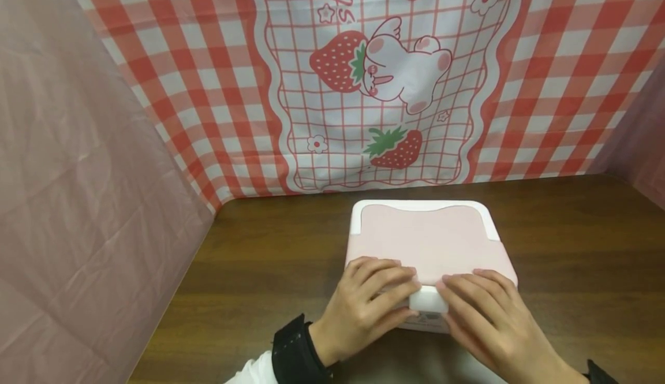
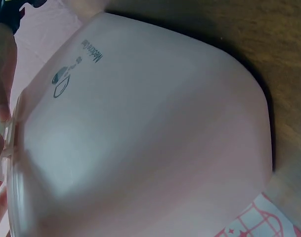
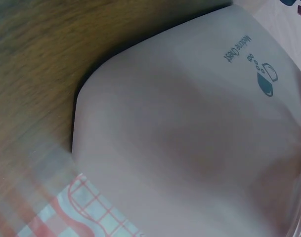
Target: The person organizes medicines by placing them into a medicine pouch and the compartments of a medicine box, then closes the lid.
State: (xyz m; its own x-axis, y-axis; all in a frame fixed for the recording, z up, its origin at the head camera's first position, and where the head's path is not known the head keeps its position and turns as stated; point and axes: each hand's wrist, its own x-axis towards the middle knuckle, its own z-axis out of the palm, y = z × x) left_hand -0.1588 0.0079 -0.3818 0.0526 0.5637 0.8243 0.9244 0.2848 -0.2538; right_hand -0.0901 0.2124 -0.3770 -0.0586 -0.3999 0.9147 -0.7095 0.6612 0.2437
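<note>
A pale pink medicine chest (image 1: 423, 242) with white corners stands on the table, its lid down and a white latch (image 1: 428, 300) at the front middle. My left hand (image 1: 361, 306) grips the front edge of the lid just left of the latch, fingers on top and thumb below. Just right of the latch, my right hand (image 1: 490, 317) holds the same edge with its fingers bent over it. Printed lettering and a small capsule drawing show on the chest (image 2: 135, 118) in the left wrist view. In the right wrist view the chest (image 3: 175, 118) fills most of the picture, and the hand is mostly hidden.
The brown wooden table (image 1: 270, 257) extends on both sides of the chest. Behind it hangs a red-and-white checked cloth (image 1: 202, 84) with strawberry prints. A pink cloth wall (image 1: 93, 199) borders the left, and another pink cloth (image 1: 641, 135) the right.
</note>
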